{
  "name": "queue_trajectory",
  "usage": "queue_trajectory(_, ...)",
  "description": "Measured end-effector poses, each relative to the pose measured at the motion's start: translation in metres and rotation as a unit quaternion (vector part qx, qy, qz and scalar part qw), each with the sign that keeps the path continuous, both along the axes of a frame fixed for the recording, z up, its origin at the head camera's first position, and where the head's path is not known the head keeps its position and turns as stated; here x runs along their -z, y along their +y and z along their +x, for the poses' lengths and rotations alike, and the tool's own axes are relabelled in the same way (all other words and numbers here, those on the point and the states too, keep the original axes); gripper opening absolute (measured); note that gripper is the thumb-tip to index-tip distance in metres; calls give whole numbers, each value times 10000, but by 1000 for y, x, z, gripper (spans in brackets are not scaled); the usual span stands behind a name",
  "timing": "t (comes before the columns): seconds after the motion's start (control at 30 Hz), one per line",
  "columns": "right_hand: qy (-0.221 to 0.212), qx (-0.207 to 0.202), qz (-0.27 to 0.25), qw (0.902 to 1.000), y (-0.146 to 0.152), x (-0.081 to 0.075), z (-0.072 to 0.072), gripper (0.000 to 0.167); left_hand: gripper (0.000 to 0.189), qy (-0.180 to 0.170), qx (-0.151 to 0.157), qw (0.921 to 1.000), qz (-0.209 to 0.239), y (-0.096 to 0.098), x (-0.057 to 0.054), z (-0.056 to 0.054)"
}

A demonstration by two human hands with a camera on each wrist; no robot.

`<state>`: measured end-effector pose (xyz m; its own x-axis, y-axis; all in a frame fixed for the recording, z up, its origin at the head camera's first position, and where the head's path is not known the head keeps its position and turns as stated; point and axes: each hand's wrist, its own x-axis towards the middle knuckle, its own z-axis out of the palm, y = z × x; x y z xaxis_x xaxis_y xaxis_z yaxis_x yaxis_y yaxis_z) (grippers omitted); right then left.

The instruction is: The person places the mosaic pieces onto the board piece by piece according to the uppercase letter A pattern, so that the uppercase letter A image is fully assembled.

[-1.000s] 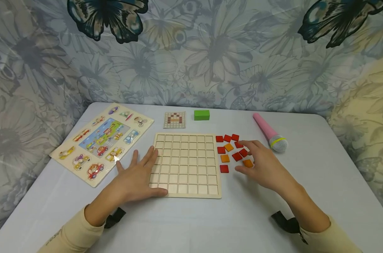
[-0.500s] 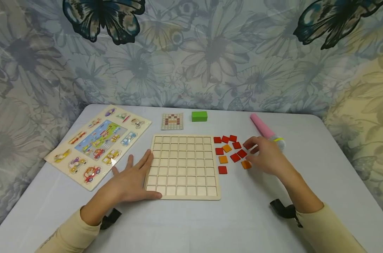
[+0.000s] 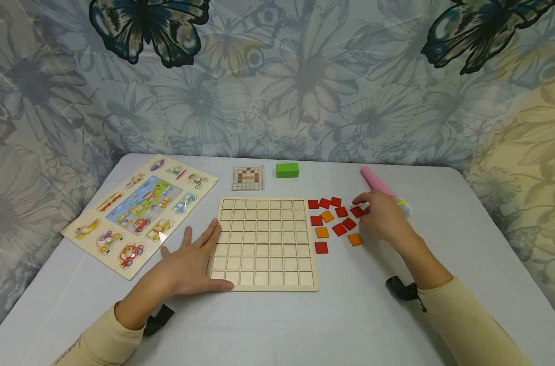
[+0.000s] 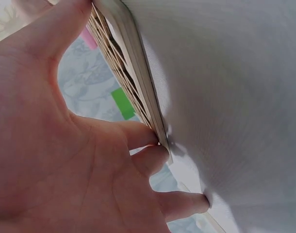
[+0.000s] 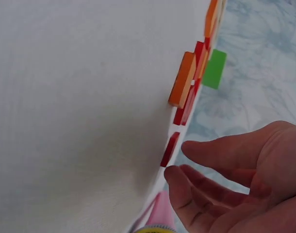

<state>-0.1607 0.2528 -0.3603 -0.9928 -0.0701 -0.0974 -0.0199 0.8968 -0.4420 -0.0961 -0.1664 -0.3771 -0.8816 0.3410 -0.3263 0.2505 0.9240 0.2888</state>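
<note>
A pale wooden grid board [image 3: 264, 295] lies flat in the middle of the table. My left hand [image 3: 185, 267] spreads along its left side, with the thumb at the near corner and fingers at the edge; the left wrist view shows fingertips [image 4: 155, 158] against that edge. Right of the board lie several red and orange square tiles [image 3: 339, 230]. Thumb and forefinger of my right hand [image 3: 384, 216] are parted beside the outermost red tile [image 3: 356, 211]. In the right wrist view this red tile [image 5: 170, 149] rests on the cloth, just off the fingertips [image 5: 189, 150].
A pink toy microphone [image 3: 375, 180] lies behind my right hand. Beyond the board are a green block [image 3: 287, 171] and a small pattern card [image 3: 247, 178]. A vehicle picture puzzle [image 3: 140, 213] lies at left. Patterned fabric [image 3: 277, 101] hangs behind the table.
My right hand has drawn back to the right from the tiles, its fingers first coming closer together, then parting. A red tile shows at its fingertips, hidden before. The left hand stays at the board.
</note>
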Motion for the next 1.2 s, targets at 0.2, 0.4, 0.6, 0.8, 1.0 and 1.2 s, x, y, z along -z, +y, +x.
queue_trajectory(0.2, -33, 35, 99, 9999, 0, 2, -2, 36, 136, 4, 5, 10000, 15, 0, -1, 1)
queue_trajectory(0.4, -46, 17, 112, 9999, 3, 5, -4, 32, 136, -5, 9, 10000, 20, 1, -2, 2)
queue_trajectory(0.6, -42, -68, 102, 9999, 5, 5, -6, 30, 136, -4, -9, 10000, 55, 0, -2, 1)
queue_trajectory(0.8, -11, -152, 123, 9998, 6, 6, -9, 26, 137, 5, -7, 10000, 79, 0, -1, 2)
queue_trajectory(1.0, 37, -334, 164, 9993, 10, 7, -13, 24, 137, 22, 7, 10000, 65, 0, -2, 3)
queue_trajectory(1.2, 38, -523, 223, 9984, 13, 7, -15, 24, 136, 23, 6, 10000, 52, 0, -3, 2)
